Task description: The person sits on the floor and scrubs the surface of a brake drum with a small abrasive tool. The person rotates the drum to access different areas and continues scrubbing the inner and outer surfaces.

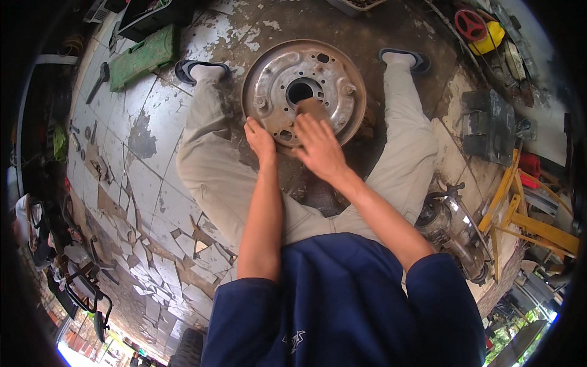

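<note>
Between my legs is a round, worn metal brake backing plate (269, 72), with a large hole at its centre and bolt holes around it. My left hand (261, 140) grips its near left rim. My right hand (319, 142) lies over the plate's near part, slightly blurred, its fingers pressed on a brown piece that looks like sandpaper (313, 108). This piece sits just below the central hole, partly covered by my fingers. What supports the plate from beneath is mostly hidden.
A green case (145, 58) and a dark hammer-like tool (98, 82) lie at the far left. Broken tiles (160, 272) cover the floor at left. On the right are a black box (488, 127), a yellow frame (520, 217) and a greasy metal part (455, 229).
</note>
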A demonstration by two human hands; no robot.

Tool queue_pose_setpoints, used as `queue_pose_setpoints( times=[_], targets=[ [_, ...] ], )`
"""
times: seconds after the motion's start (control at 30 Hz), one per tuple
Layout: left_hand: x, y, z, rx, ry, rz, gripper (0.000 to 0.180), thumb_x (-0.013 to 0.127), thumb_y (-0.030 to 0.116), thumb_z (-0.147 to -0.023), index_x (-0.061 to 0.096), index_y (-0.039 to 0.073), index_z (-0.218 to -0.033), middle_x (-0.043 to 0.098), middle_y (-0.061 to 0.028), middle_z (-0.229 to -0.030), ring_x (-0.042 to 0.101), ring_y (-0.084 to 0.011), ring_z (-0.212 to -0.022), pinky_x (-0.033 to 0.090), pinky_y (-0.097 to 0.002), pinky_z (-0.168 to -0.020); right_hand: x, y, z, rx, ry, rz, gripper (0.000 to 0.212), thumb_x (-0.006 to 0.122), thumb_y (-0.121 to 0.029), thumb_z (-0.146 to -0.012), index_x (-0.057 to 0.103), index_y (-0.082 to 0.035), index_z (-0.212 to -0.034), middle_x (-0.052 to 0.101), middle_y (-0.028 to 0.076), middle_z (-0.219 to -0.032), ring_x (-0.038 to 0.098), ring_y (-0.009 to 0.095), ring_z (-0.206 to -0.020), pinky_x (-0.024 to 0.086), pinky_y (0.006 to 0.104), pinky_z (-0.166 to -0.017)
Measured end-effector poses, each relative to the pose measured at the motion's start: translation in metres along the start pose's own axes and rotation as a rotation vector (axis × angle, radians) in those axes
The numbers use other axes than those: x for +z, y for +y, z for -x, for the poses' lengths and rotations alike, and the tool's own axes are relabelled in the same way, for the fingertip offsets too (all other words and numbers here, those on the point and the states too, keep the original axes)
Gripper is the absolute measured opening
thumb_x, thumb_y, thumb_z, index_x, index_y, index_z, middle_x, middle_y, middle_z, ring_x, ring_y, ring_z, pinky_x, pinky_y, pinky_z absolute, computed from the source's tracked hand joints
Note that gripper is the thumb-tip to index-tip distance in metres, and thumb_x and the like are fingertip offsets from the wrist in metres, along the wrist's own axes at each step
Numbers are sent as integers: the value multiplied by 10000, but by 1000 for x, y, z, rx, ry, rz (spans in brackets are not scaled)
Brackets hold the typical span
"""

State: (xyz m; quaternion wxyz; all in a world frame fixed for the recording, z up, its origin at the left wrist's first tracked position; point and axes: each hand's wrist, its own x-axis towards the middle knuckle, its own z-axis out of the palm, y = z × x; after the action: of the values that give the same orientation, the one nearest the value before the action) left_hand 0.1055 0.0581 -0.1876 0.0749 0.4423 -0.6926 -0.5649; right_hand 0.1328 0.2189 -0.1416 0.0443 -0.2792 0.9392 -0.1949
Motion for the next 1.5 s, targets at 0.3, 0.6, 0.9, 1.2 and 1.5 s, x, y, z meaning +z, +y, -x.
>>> queue_pose_setpoints(
  times=[0.3,0.6,0.9,1.2,1.5],
  targets=[
    [0,-11,-4,50,43,21,604,344,444,-1050,554,-85,-1251,592,-309,-1233,545,-449,-1164,398,-455,-998,-4,6,1,90,102,-82,664,637,-319,-919,421,39,-1434,384,169,-1527,304,302,-1447,256,448,-1183],
    [-2,-9,-3,4,-19,30,655,360,469,-1038,471,-82,-1373,521,-289,-1373,488,-413,-1284,364,-427,-1073,-1,13,6,-5,137,-6,634,631,-365,-912,490,43,-1377,451,150,-1478,359,293,-1408,261,434,-1179],
    [-4,-22,-14,-30,-62,70,706,390,504,-1019,448,-92,-1393,508,-287,-1391,489,-408,-1288,355,-421,-1089,-18,4,4,122,95,-46,652,694,-342,-856,501,23,-1361,469,118,-1443,424,286,-1315,316,421,-1111],
    [-3,0,-2,-49,28,-76,585,465,410,-1014,495,-81,-1330,519,-289,-1359,500,-401,-1262,368,-420,-1067,-7,9,7,91,125,-89,583,687,-336,-874,531,-55,-1360,379,174,-1513,278,322,-1453,251,462,-1188],
    [-41,52,96,623,-504,-286,205,574,114,-942,612,-12,-1098,641,-211,-1051,600,-412,-1014,465,-429,-918,-31,16,-10,160,34,-62,679,746,-179,-788,481,-8,-1390,428,138,-1471,370,321,-1373,355,452,-1113]
  ],
)
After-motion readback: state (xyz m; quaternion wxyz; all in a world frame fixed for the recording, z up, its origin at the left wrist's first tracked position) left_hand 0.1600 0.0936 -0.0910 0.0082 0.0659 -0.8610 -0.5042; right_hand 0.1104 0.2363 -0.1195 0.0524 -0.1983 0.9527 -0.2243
